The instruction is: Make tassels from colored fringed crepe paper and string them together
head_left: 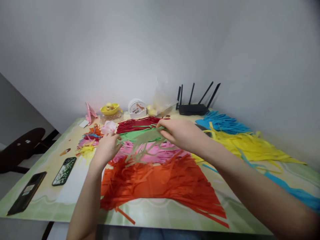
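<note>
My right hand [178, 133] is closed on a bunch of green paper strips [146, 141], lifted a little above the table and blurred by motion. My left hand [107, 146] pinches the left end of the same bunch. Under the hands lie piles of cut paper strips: orange [160, 183] nearest me, pink [152, 153] behind it, then green [132, 135] and dark red [136, 125].
Blue strips [222, 123] and yellow strips [250, 145] lie at the right. Two phones [64, 170] [27, 192] lie at the left edge. A heap of mixed scraps [88, 140], a yellow bowl [109, 109], a white round tub [137, 107] and a black router [195, 106] stand at the back.
</note>
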Available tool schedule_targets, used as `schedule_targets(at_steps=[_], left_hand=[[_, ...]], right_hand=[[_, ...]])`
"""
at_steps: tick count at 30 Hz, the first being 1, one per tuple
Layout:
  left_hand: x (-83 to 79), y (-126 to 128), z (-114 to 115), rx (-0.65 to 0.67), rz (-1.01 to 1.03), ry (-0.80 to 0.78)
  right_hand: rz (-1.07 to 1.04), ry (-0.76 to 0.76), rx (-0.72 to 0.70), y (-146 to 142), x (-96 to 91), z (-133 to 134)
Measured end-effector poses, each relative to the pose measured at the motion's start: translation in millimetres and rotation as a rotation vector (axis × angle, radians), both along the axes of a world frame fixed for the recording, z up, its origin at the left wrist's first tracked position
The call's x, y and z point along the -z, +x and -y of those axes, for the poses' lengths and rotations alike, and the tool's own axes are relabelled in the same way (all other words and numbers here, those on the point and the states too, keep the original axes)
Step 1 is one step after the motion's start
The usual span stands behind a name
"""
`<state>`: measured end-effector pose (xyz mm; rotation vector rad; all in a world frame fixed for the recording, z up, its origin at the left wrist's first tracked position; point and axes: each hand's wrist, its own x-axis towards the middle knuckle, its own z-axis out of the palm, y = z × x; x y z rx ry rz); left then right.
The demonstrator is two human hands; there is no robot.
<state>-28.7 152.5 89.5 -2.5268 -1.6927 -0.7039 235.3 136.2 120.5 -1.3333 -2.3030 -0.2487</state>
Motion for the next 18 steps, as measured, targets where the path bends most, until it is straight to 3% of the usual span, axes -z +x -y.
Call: schedule_targets(at_steps=[3,6,11,18], left_hand=[[-2.2,24.3,9.3,0.185,0.094,0.141],[-5.1,49.2,9.3,0.352,0.276,0.039],[-7.6,49.7,-1.0,0.406,0.511,-0.308],[0.0,39.6,-3.4,0.354,0.745,-0.277]], right_hand=[[0.098,-0.046,-0.005,-4.4,-9.9,4.6],[-0.018,-0.085,-0.093,-2.9,-14.8,6.5],[-0.281,-0.196,-0.276,14.7,-3.2,0.1],[-0.649,-0.286,-0.363,27.8,32.7,-14.3]])
